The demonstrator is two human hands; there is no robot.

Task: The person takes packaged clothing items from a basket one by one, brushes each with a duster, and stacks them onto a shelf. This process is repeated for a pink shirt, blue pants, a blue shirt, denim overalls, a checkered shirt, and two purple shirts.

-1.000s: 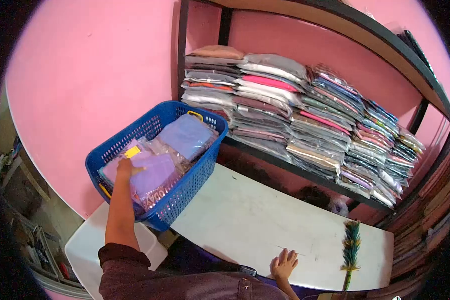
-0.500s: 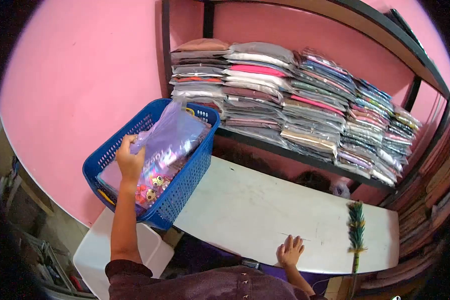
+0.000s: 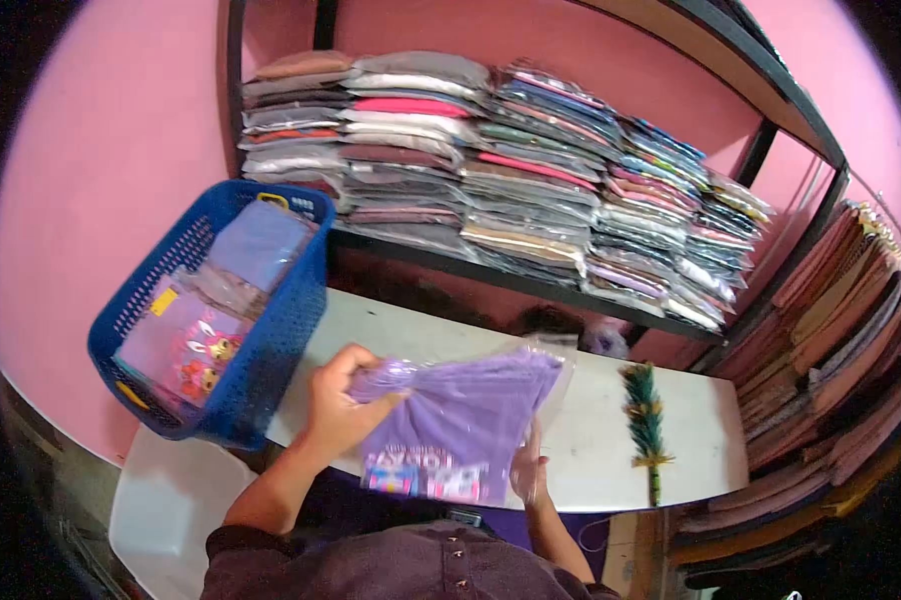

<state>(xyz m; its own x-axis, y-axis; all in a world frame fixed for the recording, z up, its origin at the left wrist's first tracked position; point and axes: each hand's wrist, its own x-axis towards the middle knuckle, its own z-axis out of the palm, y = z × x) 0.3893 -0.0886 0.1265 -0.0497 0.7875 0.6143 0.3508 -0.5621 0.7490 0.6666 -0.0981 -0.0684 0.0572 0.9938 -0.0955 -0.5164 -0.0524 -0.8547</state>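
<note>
My left hand (image 3: 343, 405) is closed around the bunched left end of a folded purple garment in a clear plastic bag (image 3: 461, 410). The packet hangs above the white table, its printed lettering and cartoon pictures along the lower edge. At its right edge is my right hand (image 3: 531, 472), fingers stretched up beside the plastic and partly hidden by it. To the left stands a blue plastic basket (image 3: 293, 290) with more bagged garments inside. Among these are a lilac one with a cartoon print (image 3: 206, 345) and a plain bluish one (image 3: 261, 245).
Behind the table (image 3: 591, 480), a dark-framed shelf (image 3: 411, 252) carries several stacks of bagged clothes (image 3: 406, 150). A green tinsel-like stick (image 3: 646, 420) lies at the table's right. Hanging fabrics (image 3: 821, 400) line the right side. A white bin (image 3: 176, 500) is below the basket.
My left hand has carried the bagged purple garment out of the basket, rightward over the table. My right hand has lifted from the tabletop to the packet's edge. The view has turned right.
</note>
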